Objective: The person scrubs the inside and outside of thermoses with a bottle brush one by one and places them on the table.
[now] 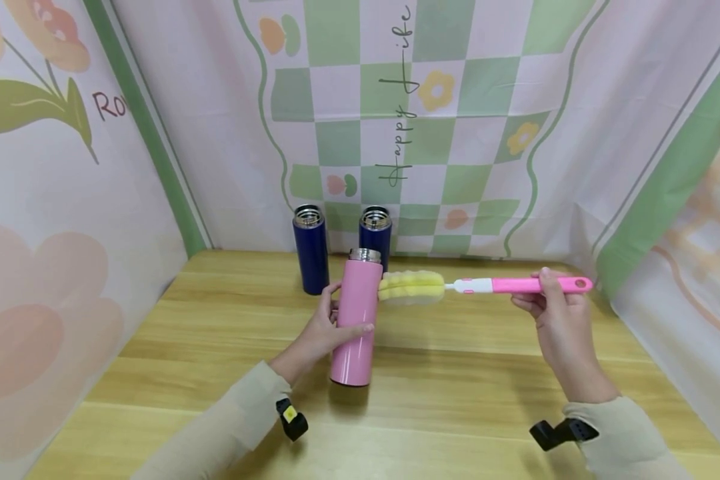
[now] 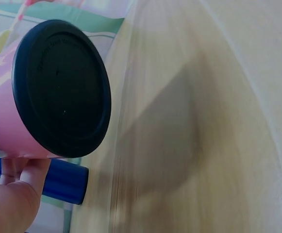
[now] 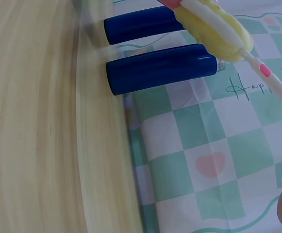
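Observation:
My left hand [image 1: 330,331] grips a pink thermos bottle [image 1: 357,320] around its body. The bottle leans slightly, its steel mouth up and uncapped, and its dark base [image 2: 63,90] faces the left wrist camera above the table. In my right hand [image 1: 564,327] is the pink handle of a bottle brush [image 1: 516,285], pinched between thumb and fingers. The brush lies level, and its yellow-and-white sponge head [image 1: 414,287] points left, with its tip right at the pink bottle's upper side. In the right wrist view the sponge head [image 3: 218,31] shows in front of the blue bottles.
Two dark blue bottles without lids stand at the back of the wooden table [image 1: 228,373], one at left [image 1: 312,257] and one [image 1: 377,233] partly hidden behind the pink bottle. A checkered curtain [image 1: 408,133] hangs behind, with printed cloth on both sides.

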A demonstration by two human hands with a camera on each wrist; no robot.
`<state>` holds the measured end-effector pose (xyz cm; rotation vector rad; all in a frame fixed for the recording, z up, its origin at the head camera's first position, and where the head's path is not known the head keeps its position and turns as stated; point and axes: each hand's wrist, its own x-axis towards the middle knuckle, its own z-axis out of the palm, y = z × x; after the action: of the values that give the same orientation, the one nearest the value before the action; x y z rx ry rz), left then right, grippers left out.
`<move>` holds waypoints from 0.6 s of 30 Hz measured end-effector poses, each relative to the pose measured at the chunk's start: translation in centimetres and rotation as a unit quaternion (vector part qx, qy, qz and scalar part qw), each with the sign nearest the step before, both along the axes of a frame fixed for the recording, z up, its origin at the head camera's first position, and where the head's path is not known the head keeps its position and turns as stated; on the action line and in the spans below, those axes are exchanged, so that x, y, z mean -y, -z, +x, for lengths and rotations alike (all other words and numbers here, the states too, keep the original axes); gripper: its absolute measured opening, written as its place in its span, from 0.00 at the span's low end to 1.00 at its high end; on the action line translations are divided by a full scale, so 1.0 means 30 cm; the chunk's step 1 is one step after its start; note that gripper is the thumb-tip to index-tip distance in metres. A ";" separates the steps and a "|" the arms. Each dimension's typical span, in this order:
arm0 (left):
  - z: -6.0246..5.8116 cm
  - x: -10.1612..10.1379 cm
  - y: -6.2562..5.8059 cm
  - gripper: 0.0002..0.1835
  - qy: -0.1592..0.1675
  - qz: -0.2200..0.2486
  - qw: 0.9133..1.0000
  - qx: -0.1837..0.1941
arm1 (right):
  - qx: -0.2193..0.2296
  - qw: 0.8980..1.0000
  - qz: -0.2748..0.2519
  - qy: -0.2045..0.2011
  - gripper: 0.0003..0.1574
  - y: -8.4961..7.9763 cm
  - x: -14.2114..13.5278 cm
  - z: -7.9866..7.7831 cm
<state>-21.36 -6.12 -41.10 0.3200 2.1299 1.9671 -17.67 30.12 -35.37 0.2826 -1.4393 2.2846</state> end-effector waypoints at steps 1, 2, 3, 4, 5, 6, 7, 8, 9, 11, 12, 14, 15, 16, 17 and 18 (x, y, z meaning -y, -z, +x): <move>-0.001 0.001 0.000 0.53 0.001 -0.001 1.000 0.002 | 0.000 1.000 -0.004 0.000 0.11 -0.001 0.000 -0.001; -0.002 0.002 0.000 0.53 0.004 -0.001 1.000 0.004 | 0.000 1.000 -0.007 0.000 0.11 -0.001 -0.001 -0.003; -0.002 0.003 -0.001 0.53 0.006 0.000 1.000 0.006 | 0.000 1.000 -0.009 0.002 0.11 -0.001 -0.001 -0.004; -0.002 0.004 -0.001 0.53 0.008 0.000 1.000 0.008 | -0.001 1.000 -0.012 0.004 0.11 -0.001 -0.001 -0.005; -0.002 0.005 -0.002 0.53 0.010 0.001 1.000 0.010 | -0.002 1.000 -0.015 0.004 0.11 -0.002 -0.002 -0.007; -0.003 0.006 -0.001 0.53 0.011 0.000 1.000 0.010 | -0.003 1.000 -0.018 0.006 0.11 -0.002 -0.002 -0.008; -0.003 0.007 -0.002 0.53 0.010 -0.003 1.000 0.009 | -0.003 1.000 -0.022 0.006 0.11 -0.001 -0.003 -0.009; -0.003 0.007 -0.003 0.53 0.010 -0.006 1.000 0.008 | -0.004 1.000 -0.026 0.008 0.11 -0.001 -0.003 -0.011; -0.002 0.008 -0.004 0.53 0.009 -0.009 1.000 0.007 | -0.004 0.999 -0.033 0.010 0.12 -0.001 -0.003 -0.013; -0.002 0.008 -0.006 0.53 0.008 -0.015 1.000 0.003 | -0.003 0.999 -0.045 0.012 0.13 -0.001 -0.003 -0.017; -0.003 0.008 -0.006 0.52 0.008 -0.016 1.000 0.000 | -0.002 0.999 -0.051 0.013 0.13 -0.001 -0.003 -0.019; -0.003 0.007 -0.008 0.52 0.007 -0.016 1.000 -0.003 | -0.001 0.998 -0.060 0.015 0.14 -0.001 -0.003 -0.021; -0.004 0.007 -0.008 0.51 0.008 -0.015 1.000 -0.005 | 0.000 0.998 -0.063 0.016 0.15 -0.002 -0.002 -0.022; -0.005 0.006 -0.008 0.51 0.008 -0.014 1.000 -0.006 | 0.000 0.998 -0.066 0.016 0.15 -0.002 -0.002 -0.023; -0.006 0.006 -0.009 0.50 0.008 -0.014 1.000 -0.009 | 0.000 0.998 -0.067 0.017 0.15 -0.002 -0.001 -0.023; -0.008 0.005 -0.008 0.49 0.009 -0.014 1.000 -0.011 | -0.001 0.997 -0.070 0.017 0.15 -0.002 -0.001 -0.024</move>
<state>-21.59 -6.27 -40.86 0.3558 2.1584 1.9307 -18.38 30.15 -35.30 0.2162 -1.2666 2.3426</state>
